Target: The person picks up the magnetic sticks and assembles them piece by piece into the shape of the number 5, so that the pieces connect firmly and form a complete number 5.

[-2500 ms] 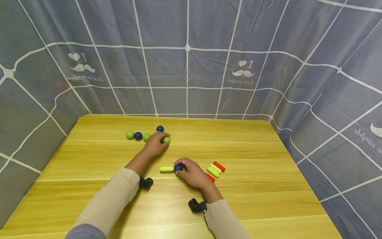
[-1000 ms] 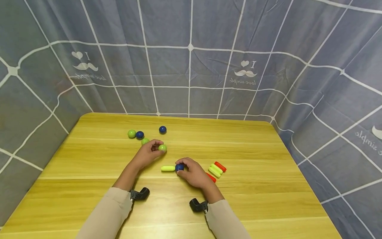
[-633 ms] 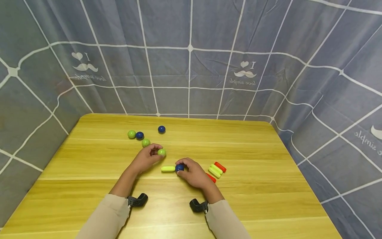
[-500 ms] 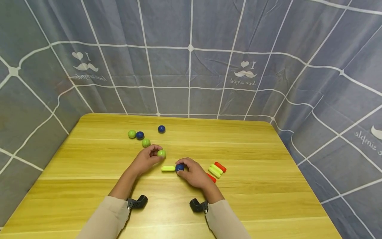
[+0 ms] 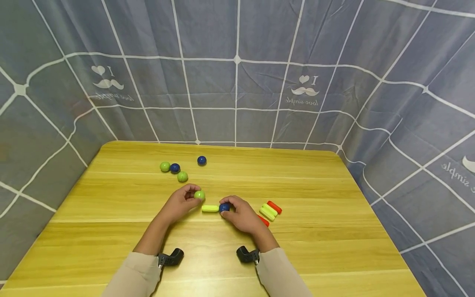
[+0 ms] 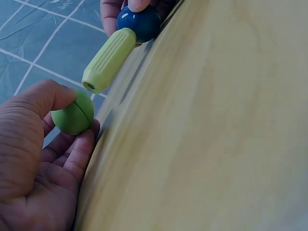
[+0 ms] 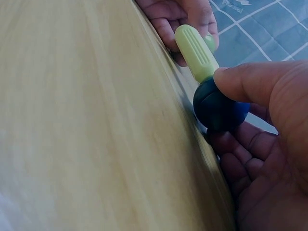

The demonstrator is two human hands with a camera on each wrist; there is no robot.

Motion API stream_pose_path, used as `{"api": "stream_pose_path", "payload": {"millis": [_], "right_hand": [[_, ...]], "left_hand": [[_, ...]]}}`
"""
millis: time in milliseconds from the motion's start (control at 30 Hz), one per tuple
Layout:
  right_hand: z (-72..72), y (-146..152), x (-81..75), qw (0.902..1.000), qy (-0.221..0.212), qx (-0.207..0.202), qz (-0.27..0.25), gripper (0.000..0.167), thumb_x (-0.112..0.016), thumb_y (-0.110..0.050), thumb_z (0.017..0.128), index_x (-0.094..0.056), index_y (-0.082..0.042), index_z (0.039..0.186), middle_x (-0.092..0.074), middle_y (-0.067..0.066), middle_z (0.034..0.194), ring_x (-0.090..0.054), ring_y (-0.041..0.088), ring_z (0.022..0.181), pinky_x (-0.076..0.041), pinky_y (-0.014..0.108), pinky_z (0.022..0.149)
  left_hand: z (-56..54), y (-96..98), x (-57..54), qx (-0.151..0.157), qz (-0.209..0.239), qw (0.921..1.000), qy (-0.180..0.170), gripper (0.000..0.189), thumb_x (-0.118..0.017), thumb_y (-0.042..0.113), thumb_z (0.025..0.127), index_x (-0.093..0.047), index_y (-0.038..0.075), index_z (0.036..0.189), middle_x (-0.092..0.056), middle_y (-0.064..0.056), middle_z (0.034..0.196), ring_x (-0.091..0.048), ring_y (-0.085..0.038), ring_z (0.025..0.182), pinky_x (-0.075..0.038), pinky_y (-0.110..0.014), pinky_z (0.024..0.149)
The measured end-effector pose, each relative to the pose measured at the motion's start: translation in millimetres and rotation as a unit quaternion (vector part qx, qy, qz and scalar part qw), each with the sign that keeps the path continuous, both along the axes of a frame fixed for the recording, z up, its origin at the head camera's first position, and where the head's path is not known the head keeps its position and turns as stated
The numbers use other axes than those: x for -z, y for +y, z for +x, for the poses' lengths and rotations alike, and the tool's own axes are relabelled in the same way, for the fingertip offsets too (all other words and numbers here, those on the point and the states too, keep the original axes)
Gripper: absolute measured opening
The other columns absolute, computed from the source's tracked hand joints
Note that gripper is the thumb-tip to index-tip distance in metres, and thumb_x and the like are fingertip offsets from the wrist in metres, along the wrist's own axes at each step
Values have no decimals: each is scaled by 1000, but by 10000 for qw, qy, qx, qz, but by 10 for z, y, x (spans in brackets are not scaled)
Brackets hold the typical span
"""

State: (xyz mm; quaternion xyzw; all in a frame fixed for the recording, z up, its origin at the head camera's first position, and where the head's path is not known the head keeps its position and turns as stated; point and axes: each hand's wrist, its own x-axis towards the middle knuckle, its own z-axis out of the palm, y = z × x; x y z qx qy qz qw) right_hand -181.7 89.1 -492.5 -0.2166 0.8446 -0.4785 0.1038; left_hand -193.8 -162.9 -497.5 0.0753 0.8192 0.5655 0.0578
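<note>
My left hand (image 5: 180,203) pinches a green ball (image 6: 73,115) between thumb and fingers; a seam line runs around it. My right hand (image 5: 241,214) grips a dark blue ball (image 7: 219,105), thumb on top and fingers beneath. From that blue ball a ribbed yellow-green stick (image 6: 109,60) points left, its free end showing a small hole. In the left wrist view the green ball sits just short of that holed end, with a gap between them. Both hands are low over the wooden table (image 5: 315,247).
Beyond my left hand lie a green ball (image 5: 182,176), another green ball (image 5: 165,166), a blue ball (image 5: 175,168) and a lone blue ball (image 5: 201,160). Right of my right hand are yellow-green sticks (image 5: 268,212), a red stick (image 5: 274,206) and another red stick (image 5: 264,220), partly hidden.
My left hand has taken the green ball from the far row and drawn it nearer, toward the yellow-green stick. One green ball behind has shifted closer. The right hand stays in place.
</note>
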Motion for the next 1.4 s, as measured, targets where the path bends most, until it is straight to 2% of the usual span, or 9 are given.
{"api": "stream_pose_path", "payload": {"millis": [433, 667, 1100, 1400], "right_hand": [[-18, 9, 15, 10000, 83, -12, 41, 25, -64, -15, 96, -63, -11, 121, -61, 3, 122, -57, 21, 111, -44, 42, 98], [-7, 19, 7, 9997, 138, 145, 108, 26, -64, -13, 95, -63, -10, 122, -61, 4, 120, -57, 20, 108, -44, 41, 98], [-14, 26, 18, 9980, 531, 323, 130, 26, -63, -11, 96, -63, -6, 121, -61, 10, 121, -57, 25, 110, -46, 45, 97], [-11, 25, 6, 9943, 783, 725, 0, 29, -62, -7, 96, -63, -4, 124, -61, 12, 120, -58, 24, 102, -49, 40, 87]], "left_hand": [[173, -8, -10, -2, 403, 9991, -118, 33, -68, 6, 92, -57, -2, 121, -63, -16, 110, -60, -22, 97, -51, -23, 80], [202, 10, 5, 12, 259, 9997, -3, 30, -68, 4, 91, -59, -1, 119, -62, -14, 109, -58, -21, 93, -50, -23, 78], [212, 43, 28, 56, 35, 9997, 255, 29, -71, 5, 89, -61, 1, 117, -63, -12, 109, -59, -21, 92, -50, -27, 80], [184, 143, 31, -212, -301, 9978, 550, 30, -73, 8, 89, -64, 4, 117, -65, -9, 105, -59, -20, 89, -50, -31, 78]]}}
